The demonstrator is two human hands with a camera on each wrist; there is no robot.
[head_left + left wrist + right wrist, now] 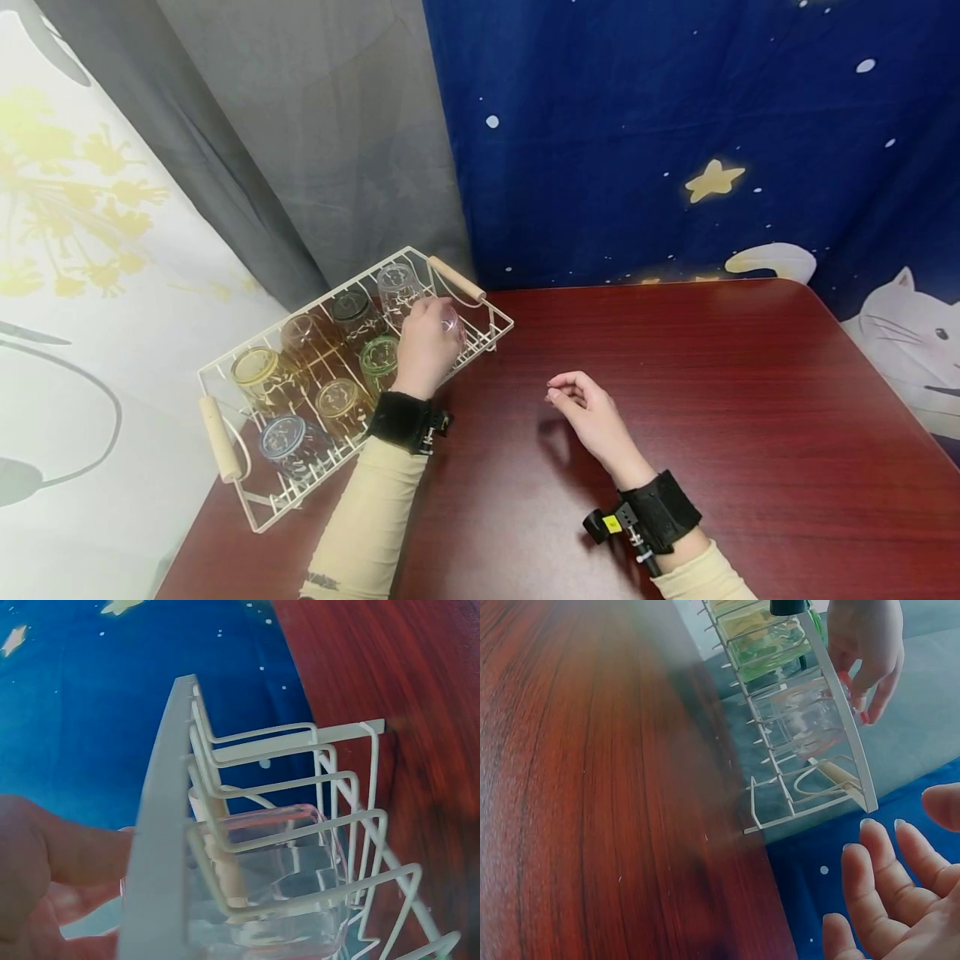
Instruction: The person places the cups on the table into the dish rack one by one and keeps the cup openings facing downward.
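Note:
My left hand (426, 348) grips a clear, pink-tinted drinking glass (454, 327) by its top. That glass stands inside a white wire basket (264, 527), at the end near one wooden handle; in the left wrist view the glass (292, 859) shows behind the wires. Beside my left hand are a green glass (378, 357) and a clear glass (397, 287). Over the table, to the right of the basket, my right hand (596, 417) hovers with loosely bent fingers and nothing in it. The right wrist view shows its fingers (885, 885) spread apart.
The basket also holds a dark grey glass (352, 306), a brown glass (307, 337), a yellow glass (258, 367), an amber glass (339, 400) and a blue glass (285, 437). Wooden handles (457, 277) sit at both ends. Curtains (637, 125) hang behind the red-brown table (735, 400).

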